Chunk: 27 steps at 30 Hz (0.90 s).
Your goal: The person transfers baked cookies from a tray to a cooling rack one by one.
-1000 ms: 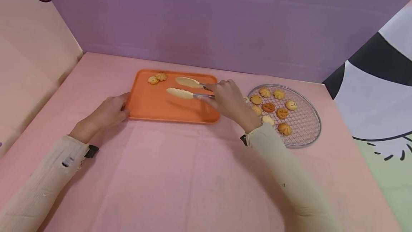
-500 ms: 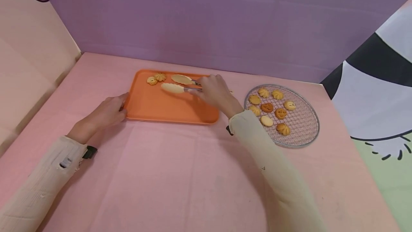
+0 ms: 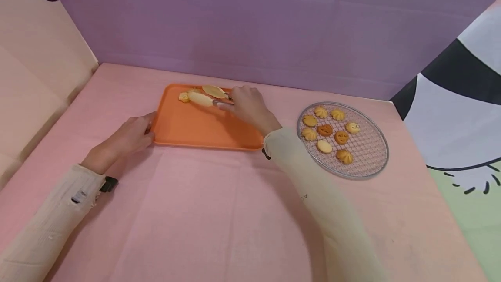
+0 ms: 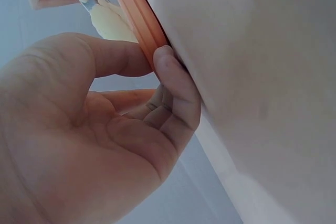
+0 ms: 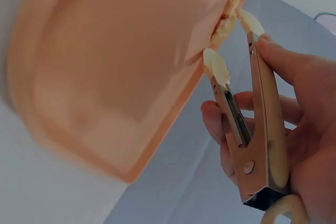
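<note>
In the head view, an orange tray (image 3: 184, 127) lies on the pink cloth. My left hand (image 3: 135, 135) pinches its left edge; the left wrist view shows the thumb and curled fingers on either side of the orange rim (image 4: 137, 14). My right hand (image 3: 251, 108) grips a pair of metal tongs (image 5: 262, 145) with cream scalloped tips. The tongs are spread, and their tips (image 3: 201, 99) reach over the tray's back left part. Two cookies (image 5: 224, 27) lie there close together, the rear one partly hidden by the near tip.
To the right stands a round wire rack (image 3: 368, 151) with several cookies (image 3: 324, 146) of different shapes and browns. A purple wall (image 3: 250, 25) rises right behind the tray, and a pale side wall (image 3: 43, 55) bounds the left.
My right hand has moved left and toward the back with the spread tongs, from the tray's middle to the two cookies. My left hand has stayed at the tray's edge.
</note>
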{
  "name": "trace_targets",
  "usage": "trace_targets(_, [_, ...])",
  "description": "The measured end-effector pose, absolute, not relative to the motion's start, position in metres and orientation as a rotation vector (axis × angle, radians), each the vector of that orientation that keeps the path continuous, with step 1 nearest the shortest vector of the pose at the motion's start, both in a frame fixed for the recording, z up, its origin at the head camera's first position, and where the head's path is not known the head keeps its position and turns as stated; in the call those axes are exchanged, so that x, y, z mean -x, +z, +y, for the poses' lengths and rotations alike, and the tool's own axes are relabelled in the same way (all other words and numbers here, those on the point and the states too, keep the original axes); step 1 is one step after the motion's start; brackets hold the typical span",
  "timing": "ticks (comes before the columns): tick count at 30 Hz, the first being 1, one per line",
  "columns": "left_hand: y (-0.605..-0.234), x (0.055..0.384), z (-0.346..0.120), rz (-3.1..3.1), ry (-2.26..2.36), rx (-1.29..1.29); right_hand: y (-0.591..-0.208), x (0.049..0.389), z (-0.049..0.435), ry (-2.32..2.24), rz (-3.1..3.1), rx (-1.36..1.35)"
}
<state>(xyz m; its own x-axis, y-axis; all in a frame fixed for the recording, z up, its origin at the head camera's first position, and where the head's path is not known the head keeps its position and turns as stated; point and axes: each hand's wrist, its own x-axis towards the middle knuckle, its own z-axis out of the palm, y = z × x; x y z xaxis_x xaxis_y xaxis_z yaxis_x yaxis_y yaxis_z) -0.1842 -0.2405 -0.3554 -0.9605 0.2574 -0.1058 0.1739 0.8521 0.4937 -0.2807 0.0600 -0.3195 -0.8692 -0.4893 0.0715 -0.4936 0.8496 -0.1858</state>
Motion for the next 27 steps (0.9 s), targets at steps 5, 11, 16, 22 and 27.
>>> trace_targets(5, [-0.357,0.185,-0.241,2.850,0.744,-0.331,-0.324,0.276,0.050,0.188,-2.976,-0.810])
trace_targets(11, [-0.358,0.185,-0.238,2.831,0.762,-0.302,-0.326,0.271,0.044,0.179,-2.899,-0.825])
trace_targets(16, [-0.357,0.184,-0.237,2.834,0.769,-0.303,-0.328,0.272,0.045,0.201,-2.868,-0.832])
trace_targets(22, [-0.356,0.183,-0.237,2.821,0.770,-0.306,-0.328,0.271,0.047,0.238,-2.852,-0.852])
trace_targets(27, [-0.356,0.183,-0.237,2.828,0.753,-0.309,-0.325,0.271,0.049,0.256,-2.860,-0.864])
